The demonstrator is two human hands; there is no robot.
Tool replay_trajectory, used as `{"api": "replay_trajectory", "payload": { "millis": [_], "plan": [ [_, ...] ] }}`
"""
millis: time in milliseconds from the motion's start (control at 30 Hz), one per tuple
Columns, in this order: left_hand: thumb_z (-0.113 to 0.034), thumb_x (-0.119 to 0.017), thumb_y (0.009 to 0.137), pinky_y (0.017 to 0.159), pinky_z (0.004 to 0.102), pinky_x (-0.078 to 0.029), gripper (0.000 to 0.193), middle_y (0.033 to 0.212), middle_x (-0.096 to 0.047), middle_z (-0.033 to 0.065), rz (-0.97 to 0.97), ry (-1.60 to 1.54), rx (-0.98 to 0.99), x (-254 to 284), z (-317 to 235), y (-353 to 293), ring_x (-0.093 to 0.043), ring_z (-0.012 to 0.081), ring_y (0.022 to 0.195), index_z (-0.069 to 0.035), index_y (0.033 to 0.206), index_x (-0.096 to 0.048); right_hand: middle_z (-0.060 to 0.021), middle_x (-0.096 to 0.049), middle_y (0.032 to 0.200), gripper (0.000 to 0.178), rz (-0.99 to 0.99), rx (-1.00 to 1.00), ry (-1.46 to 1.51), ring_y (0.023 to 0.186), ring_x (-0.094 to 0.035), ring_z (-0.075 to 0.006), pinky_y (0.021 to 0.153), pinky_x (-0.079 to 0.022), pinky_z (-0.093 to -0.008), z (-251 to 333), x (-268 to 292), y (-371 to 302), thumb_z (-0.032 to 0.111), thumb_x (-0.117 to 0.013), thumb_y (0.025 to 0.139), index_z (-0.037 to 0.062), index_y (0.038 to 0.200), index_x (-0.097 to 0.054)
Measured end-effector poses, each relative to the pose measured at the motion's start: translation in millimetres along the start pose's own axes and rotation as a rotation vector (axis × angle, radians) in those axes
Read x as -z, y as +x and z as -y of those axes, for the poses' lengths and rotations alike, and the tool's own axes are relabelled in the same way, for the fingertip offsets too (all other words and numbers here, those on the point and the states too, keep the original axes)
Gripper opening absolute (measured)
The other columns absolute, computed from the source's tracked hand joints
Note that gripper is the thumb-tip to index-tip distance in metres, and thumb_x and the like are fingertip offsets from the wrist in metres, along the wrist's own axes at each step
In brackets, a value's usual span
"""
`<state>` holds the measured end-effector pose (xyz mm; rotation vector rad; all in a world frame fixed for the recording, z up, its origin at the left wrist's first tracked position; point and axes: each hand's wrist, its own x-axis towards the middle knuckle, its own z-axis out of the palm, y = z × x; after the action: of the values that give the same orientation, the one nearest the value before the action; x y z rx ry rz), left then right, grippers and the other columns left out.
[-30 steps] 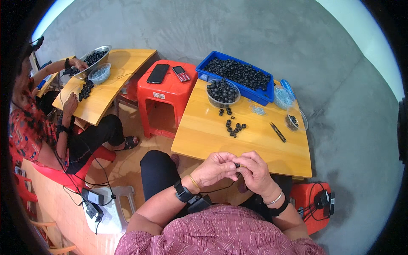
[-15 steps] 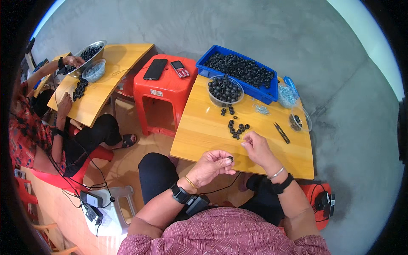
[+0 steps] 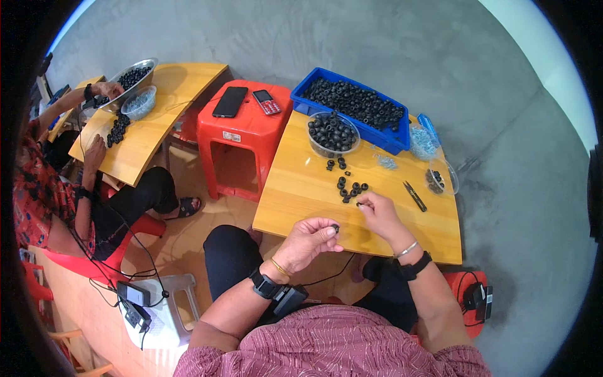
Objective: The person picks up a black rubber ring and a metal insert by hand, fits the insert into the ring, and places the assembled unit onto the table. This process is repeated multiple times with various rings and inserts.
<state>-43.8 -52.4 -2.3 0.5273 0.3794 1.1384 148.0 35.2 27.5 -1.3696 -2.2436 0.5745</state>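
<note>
Over the table's near edge, my left hand [image 3: 309, 242] pinches a small round black part [image 3: 335, 228] between thumb and fingertips. A little to the right and farther out, my right hand [image 3: 379, 215] is closed in a pinch, with a tiny dark piece [image 3: 359, 204] at its fingertips; its kind is too small to make out. Just beyond the right fingertips lies a loose group of black ring-like parts [image 3: 356, 188] on the wooden table [image 3: 289, 201]. A clear round tub [image 3: 333, 134] full of similar black parts stands behind them.
A blue tray [image 3: 396, 146] of black parts sits at the back. Right of it are a bag of small silvery pieces [image 3: 424, 143], a small tub [image 3: 434, 180] and tweezers [image 3: 414, 196]. Two phones [image 3: 230, 102] lie on a red stool [image 3: 210, 129]. Another person [image 3: 59, 207] works at the left table.
My right hand has pulled slightly back from the loose parts, and a tiny dark piece now shows at its fingertips. My left hand has shifted slightly left, still pinching the black part.
</note>
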Motion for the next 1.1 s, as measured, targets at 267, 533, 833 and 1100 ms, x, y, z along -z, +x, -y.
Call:
{"api": "replay_trajectory", "payload": {
  "millis": [267, 533, 833, 1100],
  "plan": [
    [-0.007, -0.05, 0.086, 0.075, 0.0344, -0.052, 0.019, 0.084, -0.057, 0.0065, 0.08, -0.044, 0.018, -24, -1, -7, -0.056, 0.0118, 0.07, 0.0, 0.103, -0.055, -0.0027, -0.054, 0.08, 0.011, 0.066, 0.018, 0.767, 0.072, -0.053, -0.0089, 0.065, -0.045, -0.0212, 56, 33, -59, -0.002, -0.052, 0.081, -0.0018, 0.092, -0.05],
    [-0.008, -0.052, 0.085, 0.076, 0.0352, -0.052, 0.019, 0.087, -0.058, 0.0082, 0.168, -0.004, 0.008, -46, -1, -15, -0.054, 0.0119, 0.069, -0.002, 0.103, -0.056, -0.0023, -0.052, 0.081, 0.012, 0.056, 0.126, 0.785, 0.073, -0.051, -0.0072, 0.066, -0.044, -0.0207, 73, 51, -84, -0.001, -0.051, 0.082, -0.0008, 0.094, -0.049],
    [-0.009, -0.052, 0.085, 0.075, 0.0343, -0.052, 0.018, 0.087, -0.057, 0.0075, 0.204, -0.035, -0.009, -51, 2, -15, -0.053, 0.0106, 0.069, -0.002, 0.101, -0.056, -0.0015, -0.055, 0.077, 0.011, -0.039, 0.125, 0.631, 0.069, -0.051, -0.0051, 0.062, -0.044, -0.0199, 78, 51, -88, 0.001, -0.054, 0.08, 0.0004, 0.091, -0.052],
    [-0.008, -0.052, 0.085, 0.075, 0.035, -0.052, 0.017, 0.086, -0.058, 0.0076, 0.174, -0.004, -0.022, -50, 2, -15, -0.053, 0.0114, 0.069, -0.002, 0.101, -0.056, -0.0031, -0.055, 0.079, 0.015, -0.053, 0.199, 0.581, 0.07, -0.053, -0.008, 0.064, -0.045, -0.0222, 79, 48, -84, -0.001, -0.054, 0.08, 0.0012, 0.093, -0.05]
  ]
}}
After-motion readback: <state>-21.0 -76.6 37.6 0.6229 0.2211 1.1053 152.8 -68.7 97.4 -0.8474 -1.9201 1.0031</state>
